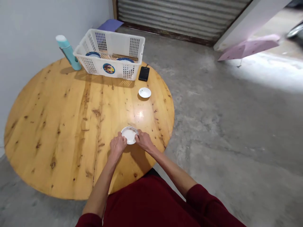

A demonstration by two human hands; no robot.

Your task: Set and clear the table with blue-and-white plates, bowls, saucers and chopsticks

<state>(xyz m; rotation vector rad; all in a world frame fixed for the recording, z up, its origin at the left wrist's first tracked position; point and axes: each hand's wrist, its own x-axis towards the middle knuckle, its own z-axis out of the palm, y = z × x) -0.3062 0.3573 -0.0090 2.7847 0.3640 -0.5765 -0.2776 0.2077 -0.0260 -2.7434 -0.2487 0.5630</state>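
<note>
A small white bowl (129, 135) with a faint pattern inside its rim is held between both hands near the front edge of the round wooden table (71, 126). My left hand (118, 144) grips the rim on the left, thumb toward the inside and fingers curled. On the opposite side, my right hand (144, 140) is closed round the rim in the same way. Whether the bowl's base touches the table cannot be made out. Farther back, a second small white bowl (145, 92) stands upright by itself.
A white plastic basket (118, 70) with blue-rimmed dishes and chopsticks (125, 57) stands at the back. Left of it is a turquoise bottle (68, 52), right of it a black phone (144, 73). A pink umbrella (251, 48) lies on the concrete floor (224, 126).
</note>
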